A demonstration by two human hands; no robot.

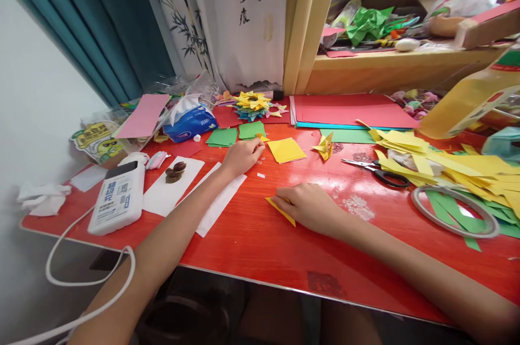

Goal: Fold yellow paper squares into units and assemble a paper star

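Note:
Over the table's middle, my left hand (244, 156) has its fingers closed at a small folded yellow paper piece (262, 137), mostly hidden behind the fingertips. Closer to the front edge, my right hand (306, 207) is closed on a folded yellow sheet of origami paper (287, 216), pressing it on the red tabletop. A stack of square yellow paper (286, 150) lies between and beyond my hands. Green paper squares (222, 137) rest behind my left hand. A folded yellow paper model (324, 146) stands to the right of the stack.
Scissors (385, 174), a tape roll (455, 210) and yellow strips (447, 163) occupy the right. White paper (221, 207) lies under my left forearm. A white power bank (117, 199) trails a cable on the left. Behind are a tissue pack (190, 123) and red sheets (353, 110).

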